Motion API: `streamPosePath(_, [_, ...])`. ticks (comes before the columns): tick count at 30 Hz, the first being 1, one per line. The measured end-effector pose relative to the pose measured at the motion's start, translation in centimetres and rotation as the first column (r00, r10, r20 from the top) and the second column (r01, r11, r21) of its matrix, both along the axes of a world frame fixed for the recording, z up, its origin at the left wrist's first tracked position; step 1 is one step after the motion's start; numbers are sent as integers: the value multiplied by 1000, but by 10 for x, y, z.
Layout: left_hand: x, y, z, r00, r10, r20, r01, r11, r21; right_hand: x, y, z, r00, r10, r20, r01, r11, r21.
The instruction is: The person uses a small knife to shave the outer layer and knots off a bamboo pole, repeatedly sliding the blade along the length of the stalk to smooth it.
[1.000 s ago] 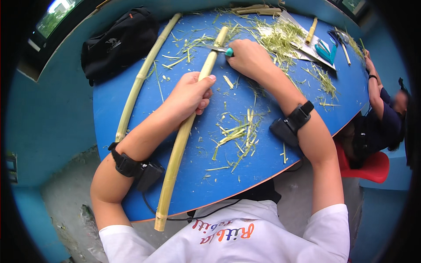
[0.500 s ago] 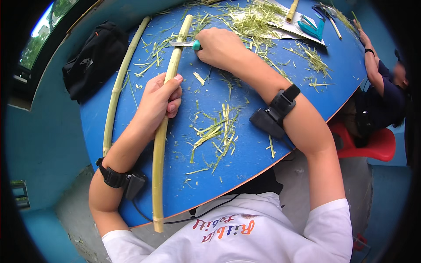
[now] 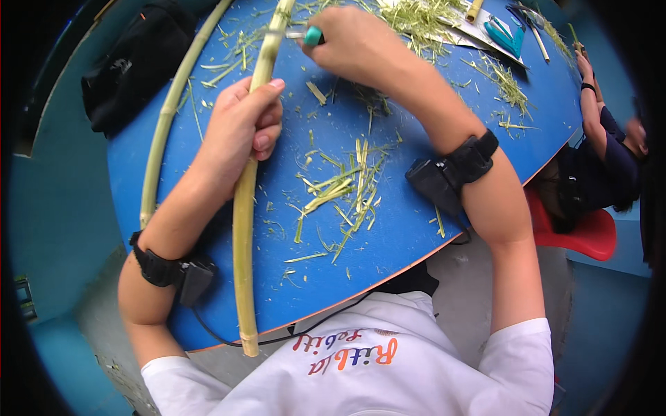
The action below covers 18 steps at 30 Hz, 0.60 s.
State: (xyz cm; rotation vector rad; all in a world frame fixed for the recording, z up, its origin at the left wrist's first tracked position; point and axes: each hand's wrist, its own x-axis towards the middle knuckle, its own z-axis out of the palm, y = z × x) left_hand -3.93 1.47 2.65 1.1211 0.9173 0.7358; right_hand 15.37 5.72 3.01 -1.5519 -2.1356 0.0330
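My left hand [image 3: 244, 132] is wrapped round a pale green bamboo pole [image 3: 245, 236] at about its middle. The pole slants across the blue table, its near end reaching past the edge towards my shirt. In my right hand [image 3: 357, 48] is a knife [image 3: 314, 36] with a teal handle, the fist closed round it. Its blade lies across the far part of the pole, beyond my left hand, and looks blurred. Thin bamboo shavings [image 3: 340, 187] lie on the table between my forearms.
Left of my pole lies a second bamboo pole [image 3: 168, 111]. A black bag [image 3: 135, 66] rests at the far left. More shavings [image 3: 423, 24], white sheets and a teal tool [image 3: 505, 36] lie at the far side. Another person [image 3: 610, 139] sits at the right, on a red chair [image 3: 579, 225].
The view has shifted, so the table's far side sits higher. The knife stays across the pole's far part, blade now blurred. My left hand keeps its hold.
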Motion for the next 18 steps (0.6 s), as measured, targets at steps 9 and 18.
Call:
streamPosePath(9, [3,-7,13,999,-36,-39,38,998,50,1,-54,81,986,53,-158,-14,970,241])
streamPosePath(18, [-3,-9,8,998,-24,-66,27,999,39,9,-29,56,1000,-12,6,11,992,124])
